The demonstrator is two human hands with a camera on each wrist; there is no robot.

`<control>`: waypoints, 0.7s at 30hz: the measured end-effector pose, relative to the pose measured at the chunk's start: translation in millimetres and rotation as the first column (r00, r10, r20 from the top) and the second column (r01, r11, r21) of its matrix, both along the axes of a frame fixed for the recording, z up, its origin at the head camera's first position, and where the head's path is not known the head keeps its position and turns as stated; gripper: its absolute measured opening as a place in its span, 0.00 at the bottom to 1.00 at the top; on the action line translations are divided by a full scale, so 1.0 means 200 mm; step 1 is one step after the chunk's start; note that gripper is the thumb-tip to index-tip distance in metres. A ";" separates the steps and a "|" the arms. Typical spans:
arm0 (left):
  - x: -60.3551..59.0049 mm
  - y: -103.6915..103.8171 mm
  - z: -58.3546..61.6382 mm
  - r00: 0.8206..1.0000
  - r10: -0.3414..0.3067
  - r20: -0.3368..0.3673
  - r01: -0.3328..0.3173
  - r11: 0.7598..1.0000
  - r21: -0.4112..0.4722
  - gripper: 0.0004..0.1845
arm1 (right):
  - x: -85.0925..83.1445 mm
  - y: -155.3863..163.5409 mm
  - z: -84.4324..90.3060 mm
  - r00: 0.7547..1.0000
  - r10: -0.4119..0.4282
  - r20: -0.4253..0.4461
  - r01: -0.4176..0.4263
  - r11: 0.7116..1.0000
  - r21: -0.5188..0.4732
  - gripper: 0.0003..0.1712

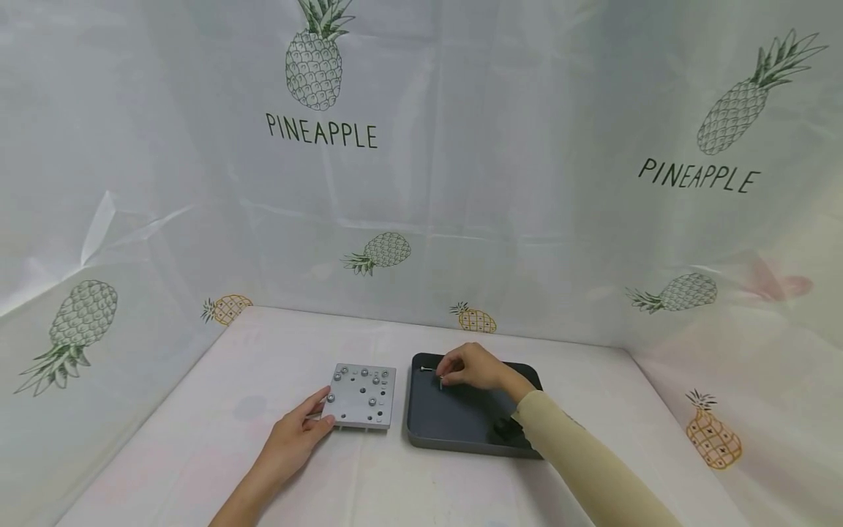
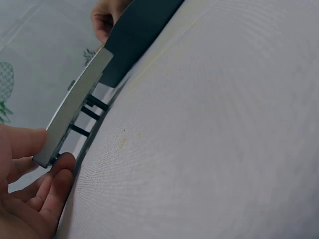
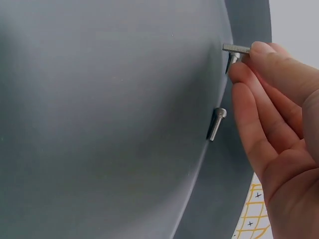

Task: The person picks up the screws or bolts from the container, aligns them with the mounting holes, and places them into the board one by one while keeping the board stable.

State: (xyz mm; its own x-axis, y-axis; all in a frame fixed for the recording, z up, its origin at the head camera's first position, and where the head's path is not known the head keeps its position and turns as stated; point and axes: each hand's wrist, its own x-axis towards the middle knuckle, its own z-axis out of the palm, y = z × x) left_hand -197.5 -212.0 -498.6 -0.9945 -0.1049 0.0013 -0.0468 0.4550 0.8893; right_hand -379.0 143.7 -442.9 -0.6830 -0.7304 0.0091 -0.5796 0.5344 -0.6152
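Dark grey plastic tray is lying under the right hand, whose fingertips are pinching a small socket-head screw just above the tray floor; a second screw is lying close beside those fingers. The left hand is resting with relaxed fingers against the near corner of the drilled aluminium plate on the bench, steadying it. Gripping the screw near its head should be giving better control.

The word "PINEAPPLE" stands twice on the white backdrop sheet, under printed pineapples.
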 end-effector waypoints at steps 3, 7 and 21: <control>0.00 0.00 0.00 1.000 0.000 -0.001 0.000 1.000 -0.001 0.35 | 0.00 0.00 0.00 1.000 -0.003 0.009 0.003 1.000 -0.013 0.07; 0.00 0.00 0.00 1.000 0.002 0.003 -0.002 1.000 0.001 0.34 | 0.01 0.01 0.00 1.000 -0.003 0.017 0.003 1.000 -0.029 0.07; 0.00 0.00 0.01 1.000 0.004 0.009 -0.004 1.000 -0.005 0.35 | 0.07 -0.10 0.09 0.999 0.007 -0.045 -0.012 0.995 -0.102 0.09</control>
State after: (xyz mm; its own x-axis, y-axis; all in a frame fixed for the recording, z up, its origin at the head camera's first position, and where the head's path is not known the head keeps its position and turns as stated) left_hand -197.7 -211.3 -497.2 -0.9941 -0.1085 -0.0066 -0.0561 0.4595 0.8864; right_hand -364.3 124.0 -425.1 -0.6734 -0.7304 0.1139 -0.6121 0.4646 -0.6399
